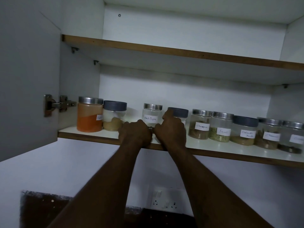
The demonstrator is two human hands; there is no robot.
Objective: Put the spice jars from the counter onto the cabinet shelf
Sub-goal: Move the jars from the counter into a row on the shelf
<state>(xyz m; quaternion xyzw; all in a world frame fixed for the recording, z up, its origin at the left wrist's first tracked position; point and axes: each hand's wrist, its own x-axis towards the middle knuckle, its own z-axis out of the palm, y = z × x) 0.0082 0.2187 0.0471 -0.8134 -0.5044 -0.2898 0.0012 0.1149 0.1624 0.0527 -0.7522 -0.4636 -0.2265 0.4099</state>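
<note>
A row of labelled spice jars stands on the lower cabinet shelf (92, 134). My right hand (171, 130) grips a clear jar with a grey lid (180, 112), one finger reaching up to the lid; most of this jar is hidden by the hand. My left hand (134, 134) lies curled at the shelf's front edge, right in front of the base of the silver-lidded "Black Pepper" jar (152, 116). Its fingers are hidden, so I cannot tell whether it holds that jar.
Left of my hands stand an orange-powder jar (89, 116) and a grey-lidded jar (114, 116). To the right are the cinnamon jar (199, 125), the fennel jar (220, 127), the coriander jar (244, 131) and more. The open door (28, 79) hangs left. The upper shelf (164, 50) is bare.
</note>
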